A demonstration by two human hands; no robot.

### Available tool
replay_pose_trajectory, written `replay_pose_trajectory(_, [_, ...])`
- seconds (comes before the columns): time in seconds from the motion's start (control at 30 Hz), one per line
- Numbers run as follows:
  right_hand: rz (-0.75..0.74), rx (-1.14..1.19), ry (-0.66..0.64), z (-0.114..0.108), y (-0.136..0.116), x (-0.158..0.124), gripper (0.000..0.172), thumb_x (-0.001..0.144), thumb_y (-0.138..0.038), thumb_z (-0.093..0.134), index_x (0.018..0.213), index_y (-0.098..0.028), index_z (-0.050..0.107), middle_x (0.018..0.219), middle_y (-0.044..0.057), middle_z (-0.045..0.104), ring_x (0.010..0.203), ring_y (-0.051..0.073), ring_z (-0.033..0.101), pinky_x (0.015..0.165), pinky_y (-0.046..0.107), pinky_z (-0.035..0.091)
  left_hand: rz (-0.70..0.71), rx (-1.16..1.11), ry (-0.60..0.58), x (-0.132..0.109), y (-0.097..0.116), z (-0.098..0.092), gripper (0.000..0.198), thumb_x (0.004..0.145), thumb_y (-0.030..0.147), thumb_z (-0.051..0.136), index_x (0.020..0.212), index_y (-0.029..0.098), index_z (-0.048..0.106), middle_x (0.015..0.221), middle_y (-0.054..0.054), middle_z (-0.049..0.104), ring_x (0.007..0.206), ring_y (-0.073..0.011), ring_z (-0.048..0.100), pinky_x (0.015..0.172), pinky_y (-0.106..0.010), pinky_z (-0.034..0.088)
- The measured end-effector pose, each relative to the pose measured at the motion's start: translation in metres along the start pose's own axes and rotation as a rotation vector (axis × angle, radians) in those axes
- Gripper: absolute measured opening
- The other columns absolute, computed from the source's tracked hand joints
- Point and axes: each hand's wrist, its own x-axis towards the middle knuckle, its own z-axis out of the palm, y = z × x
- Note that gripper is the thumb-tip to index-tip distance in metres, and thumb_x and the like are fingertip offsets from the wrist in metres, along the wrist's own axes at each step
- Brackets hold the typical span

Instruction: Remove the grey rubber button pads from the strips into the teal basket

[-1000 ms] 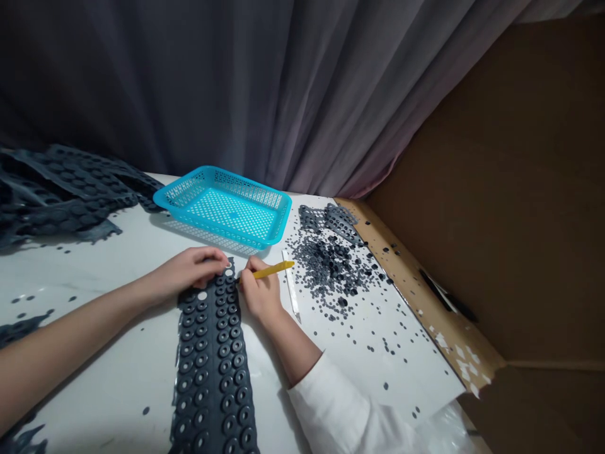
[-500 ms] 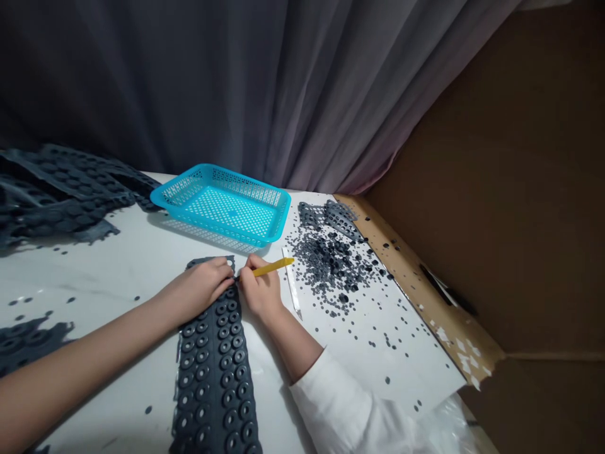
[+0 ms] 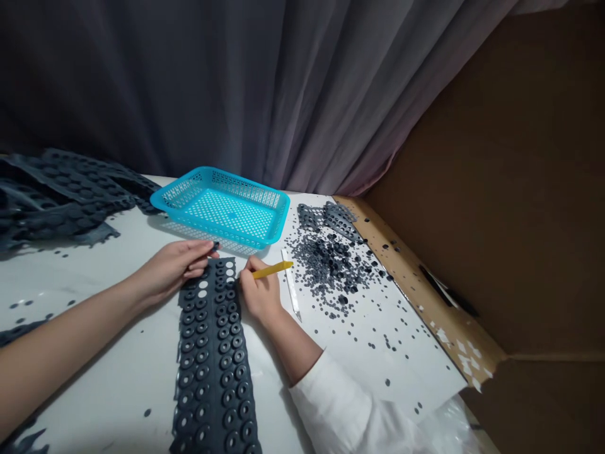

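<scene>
Where a white tabletop meets a dark grey curtain, a person works with both hands, seen from above. A long dark rubber strip, covered in rows of small raised rings, lies flat and runs from the near edge up to the hands. A few holes near its far end show white tabletop through them.

The right hand, in a white sleeve, rests at the strip's far right corner. Its grip is pressed together on a thin yellow tool, held like a pencil, with the tip at the strip's edge.

The left hand lies at the strip's far left corner, fingers stretched out and close together, touching the rubber. A tiny dark piece sits at its fingertips. Whether that grip pinches the piece cannot be told.

Just beyond the hands stands a shallow blue basket with perforated walls. To the right of the right hand lies a slim white blade, and past it a scattered heap of small dark rubber bits. More ringed rubber sheets are piled at the far left. A brown cardboard wall closes the right side.
</scene>
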Motion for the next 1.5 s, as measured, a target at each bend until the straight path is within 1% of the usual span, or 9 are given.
replay_pose_trajectory(0.1, [-0.009,0.036,0.005,0.0,0.003,0.0,0.017,0.076,-0.024,0.044,0.06,-0.022,0.037,0.057,-0.004,0.042,0.06,0.015,0.042,0.06,0.027,0.03,-0.239,-0.405,-0.103,-0.001,0.002,0.004,0.029,0.094,0.011,0.048,0.077,0.007,0.071,0.074,-0.005,0.059,0.042,-0.0007,0.033,0.034,-0.01,0.026])
replay_pose_trajectory(0.2, [-0.01,0.057,0.008,0.001,0.004,0.0,0.017,0.076,-0.026,0.044,0.06,-0.022,0.038,0.056,-0.004,0.043,0.061,0.016,0.044,0.06,0.027,0.031,-0.324,-0.536,-0.146,-0.005,0.005,0.009,0.039,0.099,0.012,0.039,0.078,0.005,0.071,0.072,-0.005,0.058,0.04,-0.0002,0.036,0.032,-0.009,0.031])
replay_pose_trajectory(0.33, [-0.02,0.088,0.008,0.001,0.004,0.0,0.016,0.075,-0.025,0.044,0.06,-0.022,0.039,0.056,-0.004,0.044,0.061,0.016,0.045,0.06,0.028,0.032,-0.344,-0.535,-0.165,-0.006,0.005,0.009,0.039,0.099,0.013,0.039,0.079,0.004,0.072,0.07,-0.005,0.058,0.039,-0.0003,0.038,0.031,-0.01,0.034])
replay_pose_trajectory(0.6, [-0.008,0.217,0.078,0.003,0.011,0.002,0.02,0.074,-0.023,0.043,0.057,-0.023,0.033,0.052,-0.005,0.038,0.057,0.014,0.041,0.056,0.026,0.033,-0.225,-0.412,-0.138,-0.002,-0.004,0.007,0.02,0.09,0.004,0.054,0.087,0.004,0.074,0.078,-0.006,0.061,0.043,-0.0003,0.04,0.032,-0.008,0.035])
replay_pose_trajectory(0.9, [-0.03,0.195,0.032,0.004,0.015,0.004,0.02,0.071,-0.023,0.043,0.055,-0.023,0.033,0.05,-0.004,0.034,0.055,0.014,0.039,0.052,0.025,0.03,-0.296,-0.419,-0.15,-0.003,-0.004,0.007,0.018,0.089,0.012,0.056,0.085,0.005,0.073,0.074,-0.006,0.059,0.041,-0.0011,0.036,0.031,-0.009,0.033])
replay_pose_trajectory(1.0, [-0.039,0.178,0.03,0.003,0.014,0.003,0.02,0.072,-0.023,0.044,0.054,-0.023,0.033,0.05,-0.004,0.035,0.054,0.014,0.038,0.051,0.025,0.028,-0.266,-0.346,-0.13,-0.002,-0.004,0.007,0.017,0.083,0.012,0.057,0.081,0.007,0.072,0.073,-0.005,0.059,0.042,-0.0014,0.034,0.032,-0.009,0.031])
replay_pose_trajectory(1.17, [-0.025,0.171,0.026,0.004,0.013,0.002,0.021,0.071,-0.023,0.044,0.054,-0.023,0.033,0.051,-0.004,0.035,0.055,0.014,0.038,0.051,0.025,0.028,-0.165,-0.16,-0.106,-0.003,-0.007,0.006,0.011,0.067,0.011,0.054,0.061,0.012,0.063,0.058,-0.001,0.054,0.04,-0.0039,0.034,0.035,-0.012,0.028])
replay_pose_trajectory(1.33, [-0.023,0.133,0.02,0.003,0.01,0.002,0.02,0.072,-0.024,0.044,0.055,-0.023,0.034,0.051,-0.004,0.037,0.056,0.015,0.04,0.054,0.025,0.031,-0.11,0.037,-0.117,-0.006,-0.012,0.009,0.009,0.063,0.01,0.058,0.063,0.015,0.065,0.053,0.002,0.055,0.041,-0.0059,0.037,0.039,-0.014,0.024])
replay_pose_trajectory(1.5, [-0.027,0.008,-0.019,0.0,0.004,0.002,0.021,0.074,-0.024,0.042,0.055,-0.023,0.032,0.052,-0.004,0.035,0.056,0.015,0.038,0.056,0.027,0.029,0.187,0.516,-0.191,-0.009,-0.013,0.008,0.015,0.071,0.019,0.056,0.068,0.018,0.07,0.063,-0.001,0.064,0.06,-0.016,0.053,0.056,-0.024,0.038])
